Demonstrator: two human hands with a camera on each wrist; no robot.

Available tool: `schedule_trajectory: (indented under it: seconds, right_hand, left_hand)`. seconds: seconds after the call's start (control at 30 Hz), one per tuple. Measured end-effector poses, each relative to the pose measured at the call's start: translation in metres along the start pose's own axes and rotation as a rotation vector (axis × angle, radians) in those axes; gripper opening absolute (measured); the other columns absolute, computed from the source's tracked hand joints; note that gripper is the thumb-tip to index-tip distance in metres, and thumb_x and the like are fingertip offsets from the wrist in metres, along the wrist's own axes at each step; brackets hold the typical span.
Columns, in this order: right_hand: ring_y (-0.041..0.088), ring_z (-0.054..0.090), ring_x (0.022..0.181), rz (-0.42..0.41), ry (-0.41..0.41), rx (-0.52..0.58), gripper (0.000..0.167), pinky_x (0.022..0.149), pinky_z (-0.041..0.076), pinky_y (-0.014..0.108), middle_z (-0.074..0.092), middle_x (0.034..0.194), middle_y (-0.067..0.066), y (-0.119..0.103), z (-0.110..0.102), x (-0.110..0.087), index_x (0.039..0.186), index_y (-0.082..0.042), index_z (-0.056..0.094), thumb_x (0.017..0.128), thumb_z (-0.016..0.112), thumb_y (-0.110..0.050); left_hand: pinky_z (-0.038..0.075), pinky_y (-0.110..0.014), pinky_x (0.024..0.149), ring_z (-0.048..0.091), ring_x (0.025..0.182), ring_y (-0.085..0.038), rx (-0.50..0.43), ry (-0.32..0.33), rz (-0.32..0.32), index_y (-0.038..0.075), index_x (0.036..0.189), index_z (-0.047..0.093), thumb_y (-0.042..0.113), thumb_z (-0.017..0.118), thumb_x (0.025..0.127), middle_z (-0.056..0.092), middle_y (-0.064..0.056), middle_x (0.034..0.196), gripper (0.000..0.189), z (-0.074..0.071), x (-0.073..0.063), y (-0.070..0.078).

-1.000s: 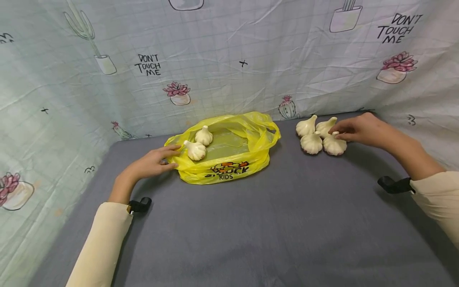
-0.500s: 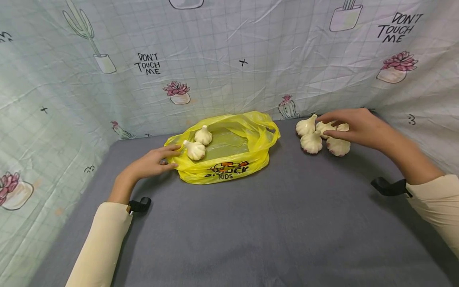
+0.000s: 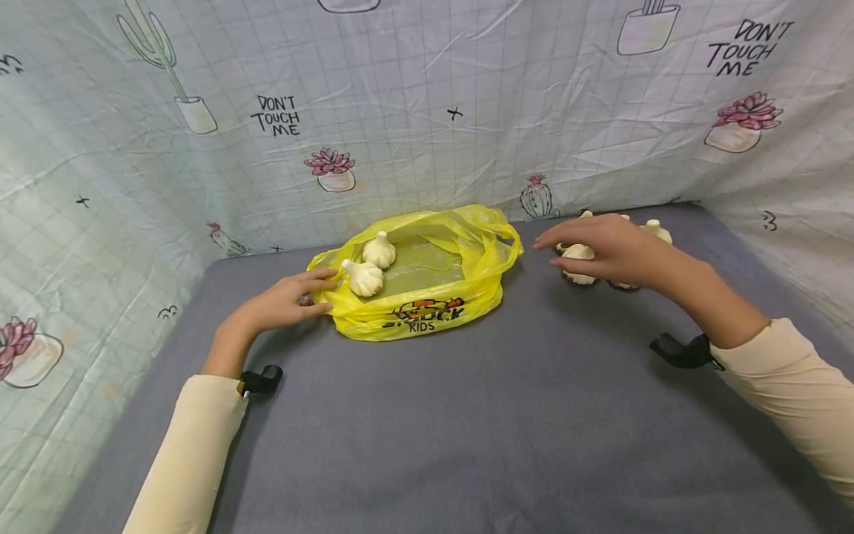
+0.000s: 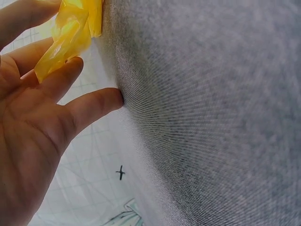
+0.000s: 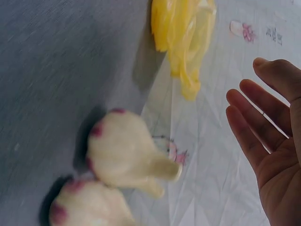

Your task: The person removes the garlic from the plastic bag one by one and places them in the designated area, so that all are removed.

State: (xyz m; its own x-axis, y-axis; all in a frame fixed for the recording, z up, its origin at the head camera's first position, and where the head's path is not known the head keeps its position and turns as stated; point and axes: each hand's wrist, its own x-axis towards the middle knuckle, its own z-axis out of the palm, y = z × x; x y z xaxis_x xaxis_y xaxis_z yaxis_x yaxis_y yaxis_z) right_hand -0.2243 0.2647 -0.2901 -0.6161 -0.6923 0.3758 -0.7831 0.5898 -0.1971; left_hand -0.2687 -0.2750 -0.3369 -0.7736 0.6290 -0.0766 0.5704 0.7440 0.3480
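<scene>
My left hand (image 3: pixel 283 300) is at the left side of an upright yellow plastic bag (image 3: pixel 434 315) with its mouth open. In the left wrist view, its fingers hold a fold of the yellow plastic (image 4: pixel 70 40), while the thumb points down to the tabletop. Two garlic bulbs (image 3: pixel 365 279) lie inside the bag at its left end. Over the group of garlic bulbs (image 3: pixel 577 263) on the right hovers my right hand (image 3: pixel 617 252), fingers extended and palm empty in the right wrist view. It partly hides that group; one bulb (image 3: pixel 657 231) shows beyond the knuckles.
Grey cloth covers the table (image 3: pixel 427 430). Close behind the bag and bulbs hangs a pale curtain (image 3: pixel 414 89) printed with cacti and lettering; it also runs along both sides. A black wrist camera (image 3: pixel 680 351) sticks out from the right cuff.
My right hand has left the bulb at the right of the group and moved left across the bulbs, toward the bag. My left hand and the bag have stayed in place.
</scene>
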Motion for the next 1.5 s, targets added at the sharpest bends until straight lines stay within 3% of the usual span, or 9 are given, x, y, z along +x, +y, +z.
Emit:
schedule_trajectory:
  seconds: [0.07, 0.23, 0.4, 0.53, 0.67, 0.97, 1.2, 1.5]
  right_hand:
    - [0.019, 0.069, 0.106, -0.015, -0.003, 0.016, 0.034, 0.084, 0.055, 0.042, 0.073, 0.121, 0.0, -0.003, 0.004, 0.006, 0.123, -0.011, 0.072, 0.089, 0.077, -0.007]
    - [0.017, 0.069, 0.1, -0.079, -0.044, 0.044, 0.031, 0.077, 0.056, 0.038, 0.073, 0.121, 0.002, -0.006, 0.017, 0.025, 0.123, -0.007, 0.072, 0.092, 0.074, -0.007]
    - [0.02, 0.071, 0.099, -0.112, -0.113, 0.084, 0.027, 0.079, 0.058, 0.04, 0.073, 0.119, 0.004, -0.01, 0.033, 0.049, 0.123, -0.008, 0.072, 0.096, 0.071, -0.012]
    - [0.021, 0.072, 0.099, -0.111, -0.138, 0.13, 0.026, 0.082, 0.058, 0.042, 0.073, 0.119, 0.004, -0.014, 0.04, 0.076, 0.124, -0.01, 0.072, 0.099, 0.068, -0.016]
    - [0.021, 0.072, 0.099, -0.114, -0.175, 0.164, 0.025, 0.086, 0.058, 0.043, 0.074, 0.117, 0.005, -0.019, 0.045, 0.11, 0.124, -0.01, 0.073, 0.101, 0.065, -0.017]
    - [0.019, 0.072, 0.105, -0.065, -0.294, 0.244, 0.025, 0.092, 0.056, 0.034, 0.075, 0.116, 0.006, -0.018, 0.066, 0.184, 0.125, -0.01, 0.072, 0.103, 0.062, -0.018]
    - [0.022, 0.069, 0.11, -0.03, -0.368, 0.215, 0.024, 0.097, 0.053, 0.034, 0.074, 0.119, 0.01, -0.018, 0.091, 0.236, 0.124, -0.006, 0.071, 0.102, 0.063, -0.013]
    - [0.022, 0.068, 0.111, -0.005, -0.368, 0.162, 0.026, 0.098, 0.051, 0.033, 0.073, 0.119, 0.01, -0.023, 0.117, 0.264, 0.122, -0.005, 0.072, 0.098, 0.07, -0.015]
  left_hand:
    - [0.047, -0.054, 0.097, 0.064, 0.111, -0.033, 0.004, 0.003, 0.009, -0.002, 0.144, 0.055, 0.025, 0.061, 0.104, 0.036, -0.021, 0.16, 0.049, 0.0, 0.0, 0.0]
    - [0.046, -0.055, 0.099, 0.061, 0.118, -0.038, 0.002, 0.007, 0.009, -0.001, 0.144, 0.055, 0.024, 0.061, 0.104, 0.037, -0.021, 0.16, 0.048, 0.001, -0.001, -0.001]
    - [0.047, -0.053, 0.096, 0.065, 0.107, -0.031, -0.003, -0.005, 0.003, -0.001, 0.144, 0.056, 0.025, 0.061, 0.104, 0.036, -0.021, 0.16, 0.048, 0.001, -0.001, 0.0]
    - [0.047, -0.052, 0.094, 0.065, 0.102, -0.028, -0.009, -0.017, -0.004, -0.001, 0.145, 0.055, 0.026, 0.06, 0.104, 0.036, -0.021, 0.16, 0.049, 0.001, -0.001, 0.0]
    - [0.046, -0.054, 0.097, 0.065, 0.109, -0.033, -0.006, -0.017, -0.004, -0.001, 0.145, 0.054, 0.026, 0.06, 0.104, 0.035, -0.021, 0.161, 0.049, 0.001, 0.0, 0.0]
    - [0.046, -0.054, 0.096, 0.063, 0.11, -0.035, -0.005, -0.02, 0.002, -0.002, 0.145, 0.053, 0.025, 0.06, 0.104, 0.034, -0.022, 0.161, 0.05, 0.001, 0.0, 0.002]
    - [0.046, -0.054, 0.096, 0.064, 0.108, -0.033, -0.008, -0.021, -0.005, -0.002, 0.145, 0.054, 0.025, 0.06, 0.104, 0.034, -0.022, 0.161, 0.049, 0.0, -0.001, 0.001]
    - [0.045, -0.056, 0.101, 0.064, 0.111, -0.035, -0.007, -0.018, -0.01, -0.001, 0.144, 0.056, 0.025, 0.06, 0.104, 0.035, -0.02, 0.161, 0.048, -0.001, 0.001, 0.0]
